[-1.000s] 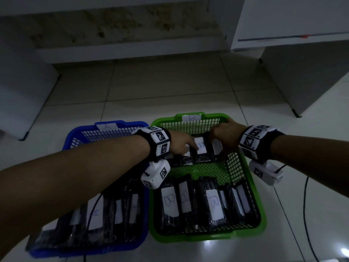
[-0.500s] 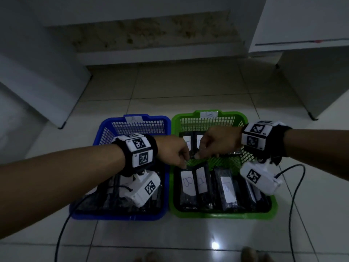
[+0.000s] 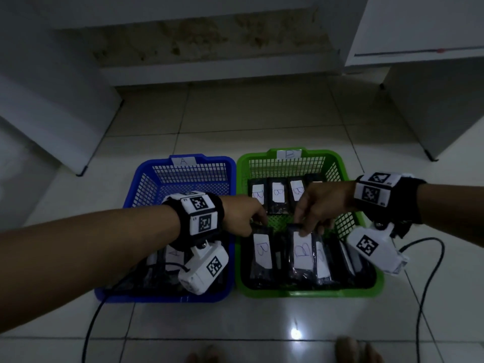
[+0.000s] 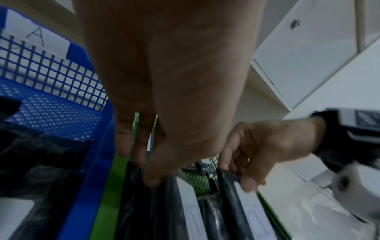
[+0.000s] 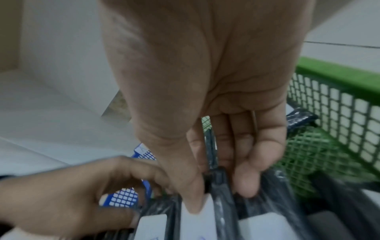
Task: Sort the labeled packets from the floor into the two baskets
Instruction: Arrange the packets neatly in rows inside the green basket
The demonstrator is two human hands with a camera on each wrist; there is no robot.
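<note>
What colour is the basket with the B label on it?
Green: the basket marked B is bright green plastic mesh, clearest in the head view.

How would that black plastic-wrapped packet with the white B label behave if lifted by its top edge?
The black wrapped packet with the white B label probably stays fairly stiff: it stands upright. The glossy wrap looks slippery, so the right hand pinching its edge might slip.

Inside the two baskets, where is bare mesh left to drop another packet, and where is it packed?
Blue basket: far half bare, up to the A tag. Green basket: only a mesh strip between the far and near B packet rows, where left hand and right hand work.
</note>
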